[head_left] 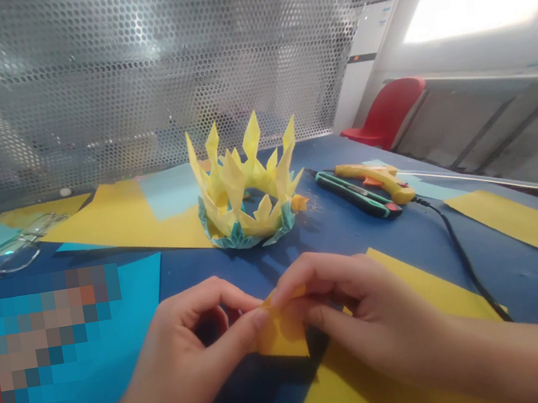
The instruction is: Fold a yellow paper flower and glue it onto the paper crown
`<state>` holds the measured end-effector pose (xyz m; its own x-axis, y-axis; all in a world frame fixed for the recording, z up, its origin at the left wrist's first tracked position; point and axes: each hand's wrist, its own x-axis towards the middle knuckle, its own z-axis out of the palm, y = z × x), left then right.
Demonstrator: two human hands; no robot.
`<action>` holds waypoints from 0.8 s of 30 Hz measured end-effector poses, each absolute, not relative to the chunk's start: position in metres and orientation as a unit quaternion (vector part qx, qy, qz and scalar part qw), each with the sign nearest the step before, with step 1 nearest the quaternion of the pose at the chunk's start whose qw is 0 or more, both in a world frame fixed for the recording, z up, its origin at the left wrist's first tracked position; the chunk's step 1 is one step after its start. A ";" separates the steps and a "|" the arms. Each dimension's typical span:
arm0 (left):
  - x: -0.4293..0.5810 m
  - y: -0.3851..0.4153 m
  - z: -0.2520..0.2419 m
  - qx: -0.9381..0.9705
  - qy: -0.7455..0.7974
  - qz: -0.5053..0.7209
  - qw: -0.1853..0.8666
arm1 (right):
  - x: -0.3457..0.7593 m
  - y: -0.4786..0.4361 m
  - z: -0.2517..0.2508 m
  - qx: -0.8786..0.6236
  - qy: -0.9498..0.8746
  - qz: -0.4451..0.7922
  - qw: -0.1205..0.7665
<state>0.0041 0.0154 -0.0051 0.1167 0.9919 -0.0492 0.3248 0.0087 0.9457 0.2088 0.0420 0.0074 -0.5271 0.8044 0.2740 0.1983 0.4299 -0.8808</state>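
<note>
A small piece of orange-yellow paper [283, 335] is pinched between both hands above the blue table. My left hand [204, 346] grips its upper left edge with thumb and forefinger. At the upper right, my right hand [359, 302] has its fingers closed on the same piece. Beyond them stands a yellow folded-paper crown [234, 186] with tall points and a teal folded base [238, 236]. A large yellow sheet [356, 377] lies partly under my right hand and forearm.
Right of the crown lie a green-black cutter [356, 194] and a yellow glue gun [377, 180] with a black cord [458, 250]. Glasses [14, 256] and coloured sheets lie at left. A blue sheet [131, 330] is near my left hand. A perforated metal panel [130, 81] stands behind.
</note>
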 end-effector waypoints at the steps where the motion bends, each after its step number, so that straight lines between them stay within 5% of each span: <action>1: 0.005 0.016 -0.005 0.591 0.556 0.368 0.455 | 0.209 0.042 0.007 -0.326 -0.766 0.415 0.366; 24: 0.003 0.016 -0.007 0.630 0.506 0.381 0.450 | 0.210 0.042 0.005 -0.316 -0.749 0.443 0.380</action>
